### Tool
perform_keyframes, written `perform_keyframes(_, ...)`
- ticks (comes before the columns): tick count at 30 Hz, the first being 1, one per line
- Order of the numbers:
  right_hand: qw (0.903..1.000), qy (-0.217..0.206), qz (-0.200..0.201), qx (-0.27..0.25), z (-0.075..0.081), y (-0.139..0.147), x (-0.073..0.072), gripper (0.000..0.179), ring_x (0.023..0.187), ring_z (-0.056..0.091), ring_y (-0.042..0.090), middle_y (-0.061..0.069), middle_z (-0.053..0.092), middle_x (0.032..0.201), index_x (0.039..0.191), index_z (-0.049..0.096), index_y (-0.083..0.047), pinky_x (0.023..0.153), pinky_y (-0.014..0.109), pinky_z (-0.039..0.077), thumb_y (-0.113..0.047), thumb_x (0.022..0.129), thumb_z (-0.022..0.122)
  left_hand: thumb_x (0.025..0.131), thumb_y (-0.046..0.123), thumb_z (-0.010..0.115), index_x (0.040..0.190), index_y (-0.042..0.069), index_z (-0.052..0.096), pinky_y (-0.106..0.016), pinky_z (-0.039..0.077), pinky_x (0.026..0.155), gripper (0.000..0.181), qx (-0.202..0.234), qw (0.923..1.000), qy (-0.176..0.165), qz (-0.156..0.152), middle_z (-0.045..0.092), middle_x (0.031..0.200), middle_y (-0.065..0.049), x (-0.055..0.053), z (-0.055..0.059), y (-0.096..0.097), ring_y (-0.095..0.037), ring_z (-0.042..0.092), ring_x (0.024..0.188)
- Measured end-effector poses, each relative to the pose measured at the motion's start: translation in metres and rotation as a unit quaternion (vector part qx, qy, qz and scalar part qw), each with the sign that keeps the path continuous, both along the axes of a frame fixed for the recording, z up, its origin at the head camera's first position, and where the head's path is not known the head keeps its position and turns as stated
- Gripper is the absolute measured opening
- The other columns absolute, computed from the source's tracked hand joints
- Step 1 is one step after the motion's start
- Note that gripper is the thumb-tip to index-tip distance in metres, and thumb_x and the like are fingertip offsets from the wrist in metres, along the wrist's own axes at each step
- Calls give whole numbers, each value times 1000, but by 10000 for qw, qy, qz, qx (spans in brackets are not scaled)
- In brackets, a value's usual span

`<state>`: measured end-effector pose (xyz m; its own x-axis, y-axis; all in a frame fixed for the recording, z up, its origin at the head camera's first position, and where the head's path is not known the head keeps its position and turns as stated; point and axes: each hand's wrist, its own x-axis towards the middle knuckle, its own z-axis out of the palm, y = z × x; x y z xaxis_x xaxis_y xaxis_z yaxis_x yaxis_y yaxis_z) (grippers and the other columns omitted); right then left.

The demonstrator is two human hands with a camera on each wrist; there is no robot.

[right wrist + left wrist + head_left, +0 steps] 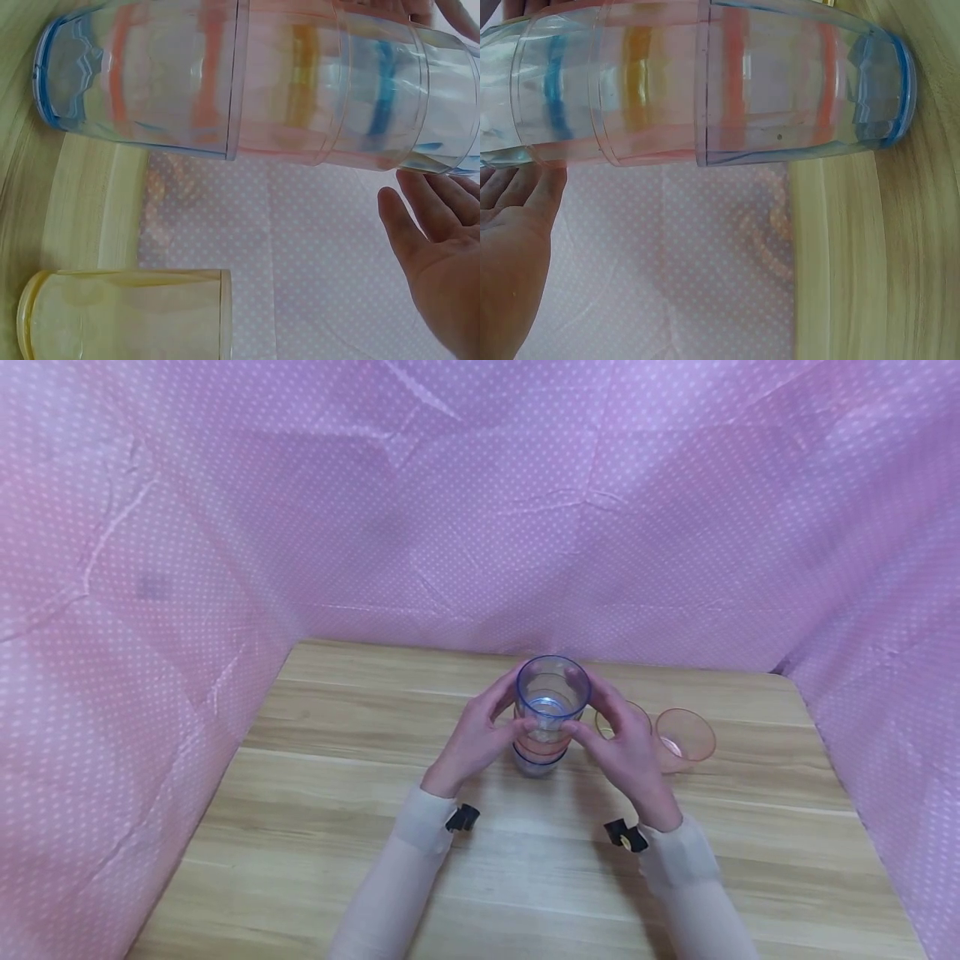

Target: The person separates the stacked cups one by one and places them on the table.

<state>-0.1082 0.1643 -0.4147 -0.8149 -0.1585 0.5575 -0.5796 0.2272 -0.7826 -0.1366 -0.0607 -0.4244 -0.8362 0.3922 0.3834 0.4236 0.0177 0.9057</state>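
Pink cloth [480, 510] dotted with white is hanging in soft creases behind and beside a pale wood-grain tabletop [315, 827]. Light, smooth sleeves [390, 893] are covering both forearms. A stack of tumblers [652, 82], clear plastic and nested, is standing upright on the wood between the hands; blue, amber and orange-red bands are showing through its tinted walls, and its blue-based bottom is narrowing. The left hand [480, 735] and right hand [626, 747] are holding its upper part from opposite sides, fingers curving round, thumbs lying on the near face. A straight-sided yellow tumbler [135, 319] is standing near it, partly hidden by the right hand in the head view; an orange-rimmed tumbler [690, 735] is opening upward just beside. Small black pieces [462, 817] are sitting at both wrists.
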Motion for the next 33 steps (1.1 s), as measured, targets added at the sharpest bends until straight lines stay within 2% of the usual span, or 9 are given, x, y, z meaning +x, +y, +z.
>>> perform_keyframes(4,9999,29,-49,89,-1,1,0,74,127,63,16,18,63,140,148,53,-1,111,24,48,18,80,78,90,14,82,161,10,36,-31,37,121,85,-164,9995,-277,17,48,158,-10,1,-1,-3,-25,48,143)
perform_keyframes(6,9999,32,-80,135,-1,1,0,75,126,63,16,18,64,140,148,54,-1,111,24,48,18,80,78,87,7,84,162,11,34,-31,37,122,90,-328,9986,-402,49,47,159,-9,1,-1,-5,-24,47,144)
perform_keyframes(11,9996,6,-132,232,-1,3,0,74,125,64,17,16,64,140,148,54,-1,111,23,48,17,81,78,86,12,86,163,13,33,-34,36,122,93,-646,9967,-482,-20,47,159,-8,-2,-3,-9,-23,46,145)
perform_keyframes(19,9991,-9,-193,371,-3,4,-1,74,123,65,19,15,65,139,148,54,-2,110,22,48,14,81,79,87,18,87,161,20,39,-33,39,121,89,-958,9943,-464,-104,52,155,-5,-8,-4,-9,-18,49,142)
perform_keyframes(26,9989,-83,-102,444,-2,7,-2,73,124,65,24,15,64,140,148,54,-2,110,22,48,14,82,79,87,19,86,157,17,46,-35,42,119,82,-987,9939,-438,-241,59,148,-5,-11,-4,-7,-18,54,138)
perform_keyframes(33,9955,-485,-71,809,6,12,-4,74,131,60,18,7,62,144,151,52,-11,113,20,43,3,85,82,87,19,86,155,19,49,-35,42,119,77,-896,9946,-445,-284,59,149,-1,-12,-4,-6,-16,54,137)
